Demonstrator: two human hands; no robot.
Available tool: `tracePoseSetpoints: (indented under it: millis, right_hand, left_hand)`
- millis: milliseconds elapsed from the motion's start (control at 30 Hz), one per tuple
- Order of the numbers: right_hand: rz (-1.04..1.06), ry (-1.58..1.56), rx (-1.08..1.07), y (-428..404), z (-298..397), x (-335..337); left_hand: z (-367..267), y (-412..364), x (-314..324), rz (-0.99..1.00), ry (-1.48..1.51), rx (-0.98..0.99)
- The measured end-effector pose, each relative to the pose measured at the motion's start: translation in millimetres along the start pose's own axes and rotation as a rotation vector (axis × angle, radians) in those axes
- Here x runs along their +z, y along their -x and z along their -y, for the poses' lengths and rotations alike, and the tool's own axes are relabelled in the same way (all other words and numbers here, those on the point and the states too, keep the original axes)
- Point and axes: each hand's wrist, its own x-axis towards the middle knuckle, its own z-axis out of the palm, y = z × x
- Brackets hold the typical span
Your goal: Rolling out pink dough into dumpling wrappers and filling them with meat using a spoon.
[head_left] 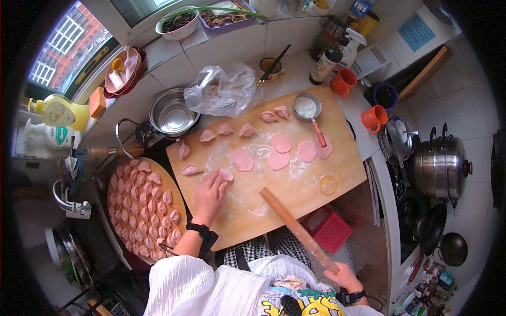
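Observation:
My left hand [209,193] rests on the wooden board [237,213], its fingertips touching a small pink dough piece [226,175]. Held at one end by my right hand [344,274], a wooden rolling pin [298,229] slants so that its far end is over the board's near part. Flat pink dough wrappers [242,160] lie across the floured middle, one partly under the red handle of a metal cup of flour [305,106]. Several folded pink dumplings [191,170] sit along the board's left and far edges. Many more dumplings [144,205] cover a round wooden board at left.
Behind the board are a steel bowl [174,112], a plastic bag [221,91], a mug with a dark stick [269,65] and a dark bottle [326,63]. Orange mugs [343,81] stand at right, near a steel pot [437,170]. A red plastic stool [328,229] is below.

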Motion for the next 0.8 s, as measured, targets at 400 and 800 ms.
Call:
tracePoseSetpoints:
  millis: [400,800]
  right_hand:
    - [-0.17,-0.34,0.073,-20.6,-11.9,15.1]
    - [-0.236,-0.235,-0.013,-38.7,-29.2,26.7]
  left_hand:
    - [-40.1,32.0,50.0,0.239,-0.145,-0.098]
    - [-25.4,15.7,32.1,-0.207,0.21,-0.365]
